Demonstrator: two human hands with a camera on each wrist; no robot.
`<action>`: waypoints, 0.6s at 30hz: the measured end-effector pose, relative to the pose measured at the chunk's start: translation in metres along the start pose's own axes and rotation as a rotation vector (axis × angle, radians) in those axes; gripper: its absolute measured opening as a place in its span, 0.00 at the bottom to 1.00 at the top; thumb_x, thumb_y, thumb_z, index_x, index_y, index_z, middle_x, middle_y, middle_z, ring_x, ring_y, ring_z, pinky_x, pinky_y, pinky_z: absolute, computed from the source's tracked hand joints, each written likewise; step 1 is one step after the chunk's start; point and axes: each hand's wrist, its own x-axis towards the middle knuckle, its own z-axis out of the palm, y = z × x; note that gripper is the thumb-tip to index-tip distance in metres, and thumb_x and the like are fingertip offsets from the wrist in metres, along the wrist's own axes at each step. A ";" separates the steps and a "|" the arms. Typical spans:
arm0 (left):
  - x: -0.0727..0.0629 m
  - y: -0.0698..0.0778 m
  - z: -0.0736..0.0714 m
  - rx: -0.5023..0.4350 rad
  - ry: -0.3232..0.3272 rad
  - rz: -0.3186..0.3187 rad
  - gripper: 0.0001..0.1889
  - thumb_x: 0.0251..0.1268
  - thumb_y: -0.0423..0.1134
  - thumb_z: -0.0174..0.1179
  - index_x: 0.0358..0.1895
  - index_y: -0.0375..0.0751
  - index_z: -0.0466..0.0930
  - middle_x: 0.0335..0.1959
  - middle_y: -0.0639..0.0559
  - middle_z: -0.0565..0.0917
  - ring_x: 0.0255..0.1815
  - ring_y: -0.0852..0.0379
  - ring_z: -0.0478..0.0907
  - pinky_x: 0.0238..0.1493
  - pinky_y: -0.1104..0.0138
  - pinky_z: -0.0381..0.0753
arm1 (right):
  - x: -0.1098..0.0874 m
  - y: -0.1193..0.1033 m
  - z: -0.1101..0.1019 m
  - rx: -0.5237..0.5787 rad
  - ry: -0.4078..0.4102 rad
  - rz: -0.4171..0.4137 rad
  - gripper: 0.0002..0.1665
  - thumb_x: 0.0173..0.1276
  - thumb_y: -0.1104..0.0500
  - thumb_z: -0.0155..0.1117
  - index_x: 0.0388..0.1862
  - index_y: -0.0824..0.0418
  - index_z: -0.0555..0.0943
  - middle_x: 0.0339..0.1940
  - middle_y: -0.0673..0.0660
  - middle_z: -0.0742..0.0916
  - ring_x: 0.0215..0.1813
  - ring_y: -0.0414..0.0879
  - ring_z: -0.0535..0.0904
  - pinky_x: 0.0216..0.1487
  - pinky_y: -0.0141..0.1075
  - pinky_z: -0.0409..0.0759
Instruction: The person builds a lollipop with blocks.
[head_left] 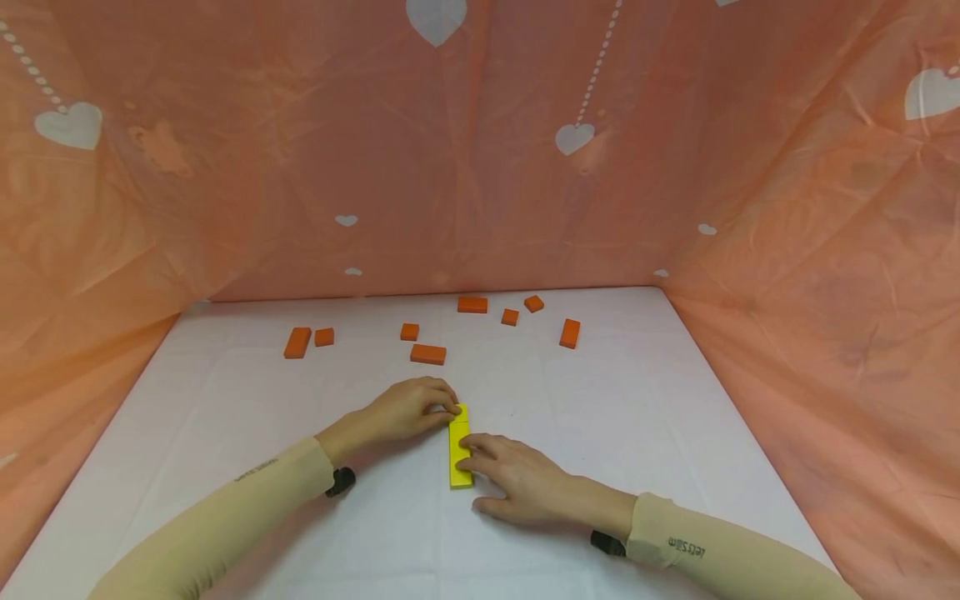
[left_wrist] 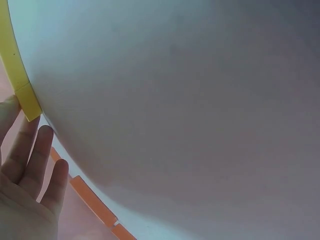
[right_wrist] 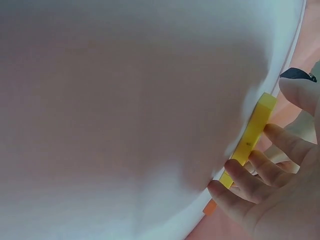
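A beige left sleeve (head_left: 217, 521) printed with dark lettering lies nearest the camera at lower left, over a white tabletop (head_left: 187, 417) walled by a pink curtain (head_left: 262, 150) with white hearts. Well beyond the sleeve, an oblong orange block (head_left: 297, 342) sits just beside a small orange block (head_left: 324, 337). A black wrist device (head_left: 341, 482) shows under the left wrist. The left hand (head_left: 408, 408) pinches a short yellow block (head_left: 462, 415) between thumb and forefinger, its other fingers extended; behind it lie a square orange block (head_left: 409, 332) and, slightly nearer, a crosswise orange block (head_left: 428, 355). At centre, the short yellow block stands end to end with a long yellow block (head_left: 456, 454), forming one line that runs away from the person. At the far edge lies another oblong piece (head_left: 472, 305). The right hand (head_left: 525, 481) has its fingers spread, fingertips touching the long yellow block's right side, thumb held apart. Farther back are two little orange cubes (head_left: 510, 317), then a slanted orange block (head_left: 570, 334). A beige right sleeve (head_left: 738, 546) ends the row.
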 end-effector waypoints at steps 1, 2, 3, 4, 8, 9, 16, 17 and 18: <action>0.000 0.000 0.000 -0.001 0.000 0.000 0.07 0.71 0.39 0.69 0.47 0.46 0.92 0.51 0.55 0.87 0.54 0.53 0.83 0.59 0.56 0.83 | 0.000 0.000 0.000 -0.002 0.001 -0.002 0.30 0.73 0.46 0.69 0.70 0.52 0.79 0.77 0.55 0.72 0.76 0.50 0.71 0.73 0.46 0.74; 0.000 0.000 0.000 -0.003 -0.001 0.001 0.07 0.71 0.39 0.69 0.47 0.46 0.92 0.51 0.55 0.87 0.54 0.53 0.83 0.59 0.56 0.84 | 0.000 0.000 0.000 0.000 -0.002 0.000 0.30 0.73 0.46 0.69 0.70 0.52 0.79 0.77 0.55 0.72 0.76 0.50 0.70 0.73 0.46 0.74; 0.000 0.000 0.000 -0.005 -0.002 0.001 0.07 0.70 0.38 0.69 0.47 0.46 0.92 0.51 0.55 0.87 0.54 0.53 0.83 0.59 0.56 0.84 | 0.000 0.000 0.000 -0.002 -0.002 0.001 0.30 0.73 0.46 0.69 0.70 0.52 0.79 0.77 0.55 0.72 0.76 0.50 0.70 0.73 0.46 0.74; 0.000 0.000 0.000 -0.007 -0.003 0.001 0.07 0.70 0.38 0.69 0.47 0.46 0.92 0.51 0.55 0.87 0.54 0.53 0.83 0.59 0.56 0.84 | 0.000 0.000 0.000 -0.003 -0.002 0.001 0.30 0.73 0.46 0.69 0.70 0.52 0.79 0.77 0.54 0.72 0.76 0.49 0.70 0.73 0.46 0.74; 0.000 0.000 -0.001 -0.012 -0.010 -0.005 0.07 0.70 0.39 0.69 0.47 0.46 0.92 0.51 0.55 0.87 0.54 0.53 0.83 0.59 0.56 0.83 | 0.001 -0.001 0.000 -0.009 -0.004 0.004 0.30 0.73 0.45 0.68 0.71 0.52 0.79 0.78 0.54 0.72 0.76 0.49 0.70 0.73 0.46 0.73; 0.000 0.000 -0.001 -0.013 -0.011 -0.007 0.07 0.70 0.39 0.69 0.47 0.46 0.92 0.51 0.55 0.87 0.54 0.53 0.83 0.60 0.55 0.83 | 0.001 0.000 0.000 -0.012 -0.004 0.004 0.30 0.73 0.45 0.68 0.71 0.52 0.79 0.78 0.54 0.72 0.76 0.49 0.70 0.73 0.46 0.73; 0.000 -0.001 0.000 -0.012 -0.014 -0.014 0.07 0.70 0.39 0.69 0.47 0.47 0.92 0.51 0.56 0.87 0.54 0.53 0.83 0.60 0.56 0.83 | 0.000 0.000 0.000 -0.014 0.005 -0.007 0.30 0.73 0.45 0.69 0.70 0.52 0.79 0.77 0.55 0.72 0.75 0.50 0.71 0.72 0.47 0.74; 0.000 -0.001 0.000 -0.013 -0.013 -0.013 0.07 0.70 0.39 0.69 0.47 0.47 0.92 0.51 0.56 0.87 0.54 0.53 0.83 0.60 0.55 0.83 | 0.000 0.000 0.000 -0.015 0.008 -0.011 0.30 0.73 0.46 0.69 0.70 0.53 0.79 0.77 0.55 0.73 0.75 0.50 0.71 0.72 0.47 0.75; 0.000 -0.001 0.000 -0.013 -0.012 -0.012 0.07 0.70 0.39 0.69 0.47 0.47 0.92 0.51 0.56 0.87 0.54 0.53 0.83 0.60 0.55 0.83 | 0.000 0.000 0.000 -0.014 0.009 -0.012 0.30 0.73 0.46 0.69 0.70 0.53 0.79 0.77 0.55 0.73 0.75 0.51 0.71 0.72 0.47 0.75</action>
